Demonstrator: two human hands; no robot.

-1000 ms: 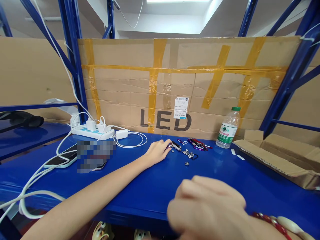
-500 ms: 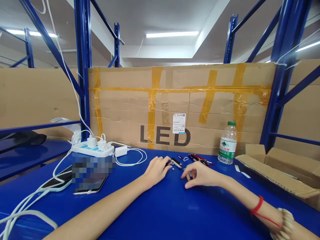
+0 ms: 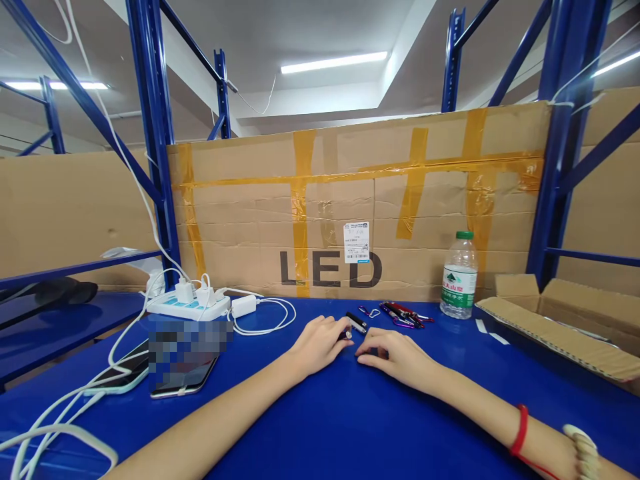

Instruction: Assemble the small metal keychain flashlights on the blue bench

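Note:
My left hand [image 3: 320, 345] is closed around a small dark tube with a round silver end [image 3: 349, 334]; its fingers hide most of the tube. Close by on the right, my right hand [image 3: 395, 357] rests low over the blue table, fingers curled and thumb near the index fingertip. Whatever it may pinch is hidden. Just beyond my left fingertips lie black and silver tubes [image 3: 357, 323]. A small carabiner clip [image 3: 373, 313] is behind them. Farther right sits a pile of red, black and purple slim items [image 3: 404, 315], some with clips.
A water bottle [image 3: 459, 277] with a green cap stands at the back right, beside an open cardboard box [image 3: 565, 337]. On the left are a white power strip [image 3: 190, 307], looping cables [image 3: 65, 400] and two phones [image 3: 187, 377]. A cardboard wall [image 3: 240, 227] closes off the back.
My right hand has moved left, closer to my left hand, and its fingers have drawn together. The tube's silver end now shows at my left fingertips. The view has tilted slightly.

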